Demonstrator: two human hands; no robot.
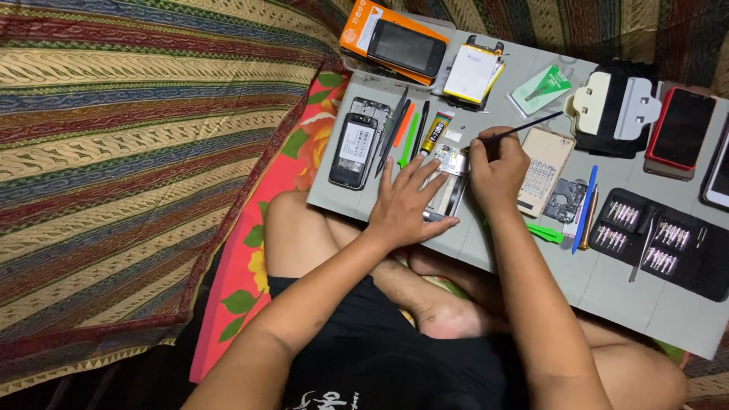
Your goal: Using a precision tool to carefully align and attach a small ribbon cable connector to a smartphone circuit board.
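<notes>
Matt grey board (607,288), glossy glass red phone (681,127), woven striped cloth (137,152), shiny metal bits (659,243)

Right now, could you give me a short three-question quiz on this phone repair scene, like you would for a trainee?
1. True or false: the right hand holds a thin black tool.
2. What does the left hand press down on? A) the orange box B) the opened phone on the grey board C) the red phone
3. Fill in: the black bit set lies to the person's ____ side.

Key
1. True.
2. B; the orange box and the red phone lie untouched at the far edge.
3. Right.
</notes>
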